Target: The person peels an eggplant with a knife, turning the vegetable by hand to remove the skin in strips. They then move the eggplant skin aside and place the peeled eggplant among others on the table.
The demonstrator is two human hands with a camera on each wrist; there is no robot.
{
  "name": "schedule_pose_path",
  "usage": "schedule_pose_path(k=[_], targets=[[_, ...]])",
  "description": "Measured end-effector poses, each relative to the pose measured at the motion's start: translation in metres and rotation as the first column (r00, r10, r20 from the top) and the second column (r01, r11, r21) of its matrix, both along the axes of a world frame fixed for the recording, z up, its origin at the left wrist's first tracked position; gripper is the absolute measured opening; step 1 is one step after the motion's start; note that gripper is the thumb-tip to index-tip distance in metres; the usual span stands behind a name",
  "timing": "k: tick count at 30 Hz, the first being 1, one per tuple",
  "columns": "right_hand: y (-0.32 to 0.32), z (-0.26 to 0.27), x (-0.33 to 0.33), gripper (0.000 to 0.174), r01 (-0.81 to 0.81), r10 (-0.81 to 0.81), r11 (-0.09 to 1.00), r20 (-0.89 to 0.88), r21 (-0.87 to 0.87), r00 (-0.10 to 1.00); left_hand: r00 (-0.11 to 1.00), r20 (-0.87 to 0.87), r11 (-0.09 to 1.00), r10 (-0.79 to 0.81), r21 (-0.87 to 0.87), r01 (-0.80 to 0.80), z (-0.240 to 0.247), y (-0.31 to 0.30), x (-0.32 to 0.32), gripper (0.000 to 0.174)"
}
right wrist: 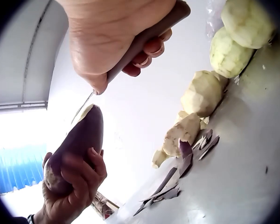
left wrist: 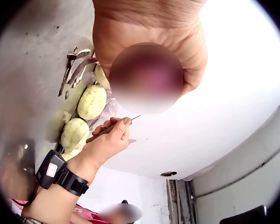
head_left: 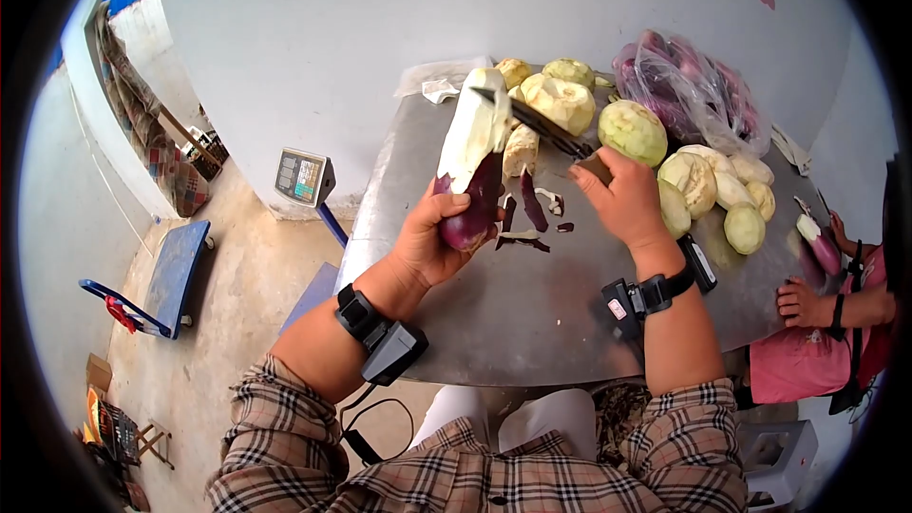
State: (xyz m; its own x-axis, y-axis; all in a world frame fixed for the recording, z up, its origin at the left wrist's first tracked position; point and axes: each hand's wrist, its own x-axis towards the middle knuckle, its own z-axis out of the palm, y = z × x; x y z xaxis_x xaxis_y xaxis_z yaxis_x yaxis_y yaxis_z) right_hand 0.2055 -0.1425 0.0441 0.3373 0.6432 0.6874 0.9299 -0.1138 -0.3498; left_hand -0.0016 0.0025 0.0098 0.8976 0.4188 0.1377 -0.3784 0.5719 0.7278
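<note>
left hand (head_left: 432,242) wraps the purple lower end of the eggplant (head_left: 472,157), fingers and thumb curled round it. it's held up over the steel table (head_left: 513,323), tip pointing away from me and tilted slightly. upper part is pale and bare; skin is left on the lower part, with one dark strip running up.

right hand (head_left: 622,199) is closed round the brown handle of the knife (head_left: 541,125). blade runs up-left from the fist and lies against the peeled upper part of the eggplant. the right wrist view shows the blade tip at the pale top end.

peel strips (head_left: 532,207) lie on the table just under the eggplant, between my hands. peeled eggplants (head_left: 634,131) are piled behind and right of the knife hand, several touching. a clear plastic bag (head_left: 689,85) of purple unpeeled ones sits at the far right, against the wall.

text check:
- weighing scale (head_left: 302,176), beside the table's left corner: has a display and keypad, digits too small to read.
- wrist unit (head_left: 622,307) on my right arm: white sticker with a red mark, not legible.

second person's hand (head_left: 803,302) rests at the table's right edge, pink clothing behind it. a small eggplant (head_left: 819,245), part peeled, is just above it. blue platform cart (head_left: 171,275) stands on the floor, far left.
</note>
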Motion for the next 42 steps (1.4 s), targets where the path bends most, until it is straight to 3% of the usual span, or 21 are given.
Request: schedule_pose_path(k=[7, 13, 22, 26, 34, 37, 40, 42], targets=[[-0.001, 0.003, 0.005, 0.04, 0.084, -0.072, 0.988, -0.096, 0.127, 0.993, 1.0, 0.004, 1.0, -0.015, 0.027, 0.015, 0.002, -0.001, -0.001, 0.075], [0.002, -0.001, 0.01, 0.036, 0.095, -0.131, 0.964, 0.132, 0.25, 0.983, 0.998, 0.058, 0.993, -0.035, 0.116, 0.028, 0.006, -0.003, 0.0, 0.077], [0.003, -0.004, 0.018, 0.037, 0.133, -0.201, 0.935, 0.183, 0.329, 0.962, 0.998, -0.063, 0.974, 0.014, 0.228, 0.001, 0.002, -0.007, 0.002, 0.079], [0.003, -0.005, 0.02, 0.036, 0.213, -0.281, 0.926, 0.192, 0.312, 0.94, 0.999, -0.004, 0.942, -0.034, 0.334, 0.033, -0.002, -0.005, 0.007, 0.083], [0.001, -0.004, 0.018, 0.034, 0.199, -0.281, 0.931, 0.253, 0.307, 0.926, 0.994, 0.07, 0.973, -0.089, 0.22, 0.071, 0.0, -0.007, -0.001, 0.084], [0.003, -0.006, 0.017, 0.033, 0.117, -0.137, 0.939, 0.038, 0.322, 0.99, 0.993, 0.082, 0.979, -0.081, 0.195, 0.063, -0.002, -0.005, 0.0, 0.079], [0.0, -0.001, 0.009, 0.032, -0.101, 0.137, 0.942, -0.091, 0.32, 0.986, 0.993, 0.109, 0.993, -0.054, 0.11, 0.042, -0.005, -0.004, 0.002, 0.071], [-0.002, 0.004, -0.003, 0.032, -0.182, 0.216, 0.961, -0.154, 0.207, 0.964, 0.993, 0.118, 1.0, 0.018, 0.021, -0.021, -0.003, -0.006, 0.003, 0.065]])
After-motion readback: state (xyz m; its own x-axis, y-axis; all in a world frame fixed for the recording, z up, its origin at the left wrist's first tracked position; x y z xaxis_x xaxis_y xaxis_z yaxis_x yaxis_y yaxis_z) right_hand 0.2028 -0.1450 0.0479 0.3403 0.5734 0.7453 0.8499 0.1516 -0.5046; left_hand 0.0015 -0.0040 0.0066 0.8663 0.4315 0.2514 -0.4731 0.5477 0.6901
